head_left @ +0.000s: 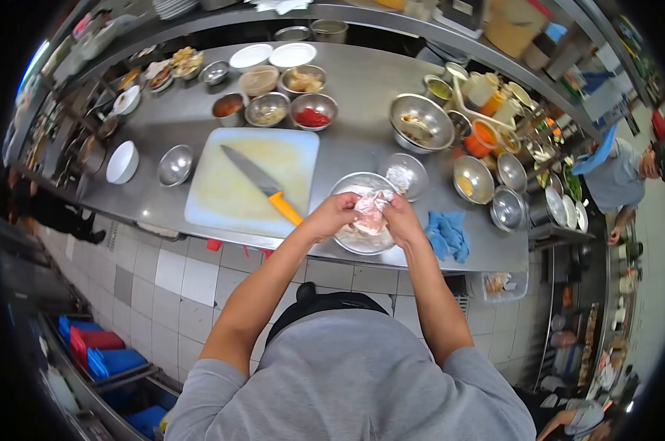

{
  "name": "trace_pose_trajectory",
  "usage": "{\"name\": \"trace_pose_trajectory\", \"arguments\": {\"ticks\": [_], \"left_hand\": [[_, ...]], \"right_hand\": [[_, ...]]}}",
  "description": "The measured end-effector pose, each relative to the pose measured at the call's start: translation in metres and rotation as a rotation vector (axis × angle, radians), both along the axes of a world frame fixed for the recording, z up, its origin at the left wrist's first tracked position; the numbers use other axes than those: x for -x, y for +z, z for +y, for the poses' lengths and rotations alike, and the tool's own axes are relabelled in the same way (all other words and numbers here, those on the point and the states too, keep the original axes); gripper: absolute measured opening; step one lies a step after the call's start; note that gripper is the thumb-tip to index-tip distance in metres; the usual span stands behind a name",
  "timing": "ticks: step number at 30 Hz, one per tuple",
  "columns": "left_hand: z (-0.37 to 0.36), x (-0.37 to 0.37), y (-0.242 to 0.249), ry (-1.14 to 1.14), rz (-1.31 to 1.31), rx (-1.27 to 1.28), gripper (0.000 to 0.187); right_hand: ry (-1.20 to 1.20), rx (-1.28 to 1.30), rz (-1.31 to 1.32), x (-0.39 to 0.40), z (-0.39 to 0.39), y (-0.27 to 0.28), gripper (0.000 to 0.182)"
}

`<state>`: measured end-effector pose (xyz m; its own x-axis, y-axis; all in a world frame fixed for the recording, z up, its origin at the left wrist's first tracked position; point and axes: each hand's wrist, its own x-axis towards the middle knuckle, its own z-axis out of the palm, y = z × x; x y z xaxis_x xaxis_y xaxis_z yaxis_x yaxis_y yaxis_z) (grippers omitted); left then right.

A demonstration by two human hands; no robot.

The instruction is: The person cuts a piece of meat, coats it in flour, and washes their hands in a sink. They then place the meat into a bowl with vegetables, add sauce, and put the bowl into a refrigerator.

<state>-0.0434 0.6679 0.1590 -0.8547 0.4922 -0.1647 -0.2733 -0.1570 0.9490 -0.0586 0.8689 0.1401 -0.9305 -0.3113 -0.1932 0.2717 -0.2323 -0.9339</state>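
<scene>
Both of my hands hold a pale pink piece of raw meat [370, 212], coated in white powder that looks like flour, over a steel bowl [358, 248]. My left hand [335, 216] is closed on its left side. On the other side, the fingers of my right hand [402, 218] pinch its edge. More white powder lies inside that bowl. Just beyond my right hand stands a smaller clear bowl [420, 176] with white powder in it. Left of my hands, a knife with an orange handle [283, 209] rests on a white cutting board [213, 197].
Behind the board stand a bowl of red pieces [312, 116] and several other bowls. A large steel bowl [435, 117] and a tray of squeeze bottles [487, 95] sit back right. A blue cloth [448, 235] lies by the front edge. Another person [619, 173] stands far right.
</scene>
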Motion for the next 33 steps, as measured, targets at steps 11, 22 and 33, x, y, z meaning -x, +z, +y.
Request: {"name": "trace_pose_trajectory", "arguments": {"ticks": [11, 22, 33], "left_hand": [[-0.004, 0.02, -0.003, 0.078, -0.035, 0.12, 0.054], [-0.007, 0.034, -0.024, 0.495, 0.189, -0.03, 0.044], [-0.01, 0.031, -0.021, 0.508, 0.125, -0.1, 0.04]], "right_hand": [[0.133, 0.074, -0.106, -0.01, 0.022, 0.038, 0.047], [-0.001, -0.819, 0.538, 0.004, -0.036, 0.016, 0.025], [0.537, -1.007, 0.441, 0.003, -0.056, 0.012, 0.038]]}}
